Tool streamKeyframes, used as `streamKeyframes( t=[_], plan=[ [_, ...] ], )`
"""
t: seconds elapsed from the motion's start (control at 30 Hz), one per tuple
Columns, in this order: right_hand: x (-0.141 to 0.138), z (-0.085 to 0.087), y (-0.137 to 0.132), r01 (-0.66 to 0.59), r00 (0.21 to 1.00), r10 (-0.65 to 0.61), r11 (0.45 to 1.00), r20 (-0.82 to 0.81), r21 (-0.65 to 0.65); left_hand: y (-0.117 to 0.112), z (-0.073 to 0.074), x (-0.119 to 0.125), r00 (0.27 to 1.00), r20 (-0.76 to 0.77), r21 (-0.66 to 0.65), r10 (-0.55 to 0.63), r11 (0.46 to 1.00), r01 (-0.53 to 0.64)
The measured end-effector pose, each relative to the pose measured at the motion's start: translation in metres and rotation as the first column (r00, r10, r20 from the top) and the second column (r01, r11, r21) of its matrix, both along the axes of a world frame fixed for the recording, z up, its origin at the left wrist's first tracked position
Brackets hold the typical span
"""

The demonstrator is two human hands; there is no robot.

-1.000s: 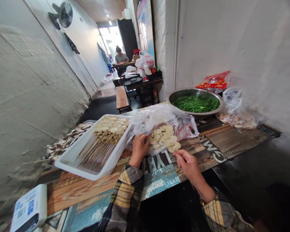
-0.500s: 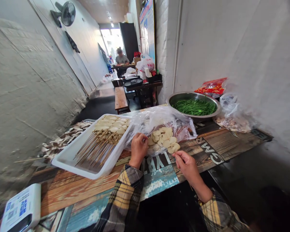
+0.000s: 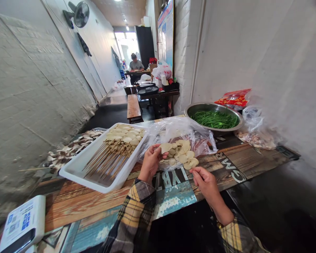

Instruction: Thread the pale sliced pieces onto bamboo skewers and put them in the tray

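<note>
My left hand (image 3: 150, 162) is closed in a pinch on a thin, pale oval food slice (image 3: 166, 147), held up over the loose pile. Beyond it lies that pile of similar slices (image 3: 177, 144) on a clear plastic bag (image 3: 171, 127). To the right, my right hand (image 3: 204, 179) pinches a thin skewer, mostly hidden by the fingers, with a few slices (image 3: 192, 163) bunched just past the fingertips. Left of my hands, a white tray (image 3: 76, 177) holds rows of skewered slices (image 3: 125, 134), their bamboo sticks (image 3: 107, 156) pointing toward me.
A metal basin (image 3: 239, 123) of green chives (image 3: 214, 119) stands at the back right, beside plastic bags (image 3: 254, 121). Sliced mushrooms (image 3: 68, 151) lie left of the tray. A white box-shaped device (image 3: 23, 221) sits at the near left corner. A person (image 3: 136, 64) sits far back.
My left hand has lifted a slice from the pile and now holds it up. My right hand stays nearly in place, and the view has shifted slightly.
</note>
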State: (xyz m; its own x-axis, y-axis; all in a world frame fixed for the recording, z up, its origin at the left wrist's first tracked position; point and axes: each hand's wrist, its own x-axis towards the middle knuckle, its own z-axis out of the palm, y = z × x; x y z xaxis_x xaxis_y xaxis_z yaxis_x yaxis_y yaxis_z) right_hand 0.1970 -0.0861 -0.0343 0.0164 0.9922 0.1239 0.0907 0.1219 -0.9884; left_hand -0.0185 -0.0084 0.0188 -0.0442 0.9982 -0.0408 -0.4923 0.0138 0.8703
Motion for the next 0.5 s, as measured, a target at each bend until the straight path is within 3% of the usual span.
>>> streamKeyframes(
  t=[0.17,0.5],
  plan=[
    [-0.014,0.001,-0.006,-0.109,0.994,0.108,0.994,-0.035,-0.019,-0.003,0.0,0.001,0.999,0.034,-0.015,-0.034,0.999,0.034],
    [-0.019,0.008,-0.011,-0.185,0.981,0.186,0.982,0.045,-0.028,0.0,-0.003,0.002,0.994,-0.059,-0.005,0.094,0.996,-0.094]
  ],
)
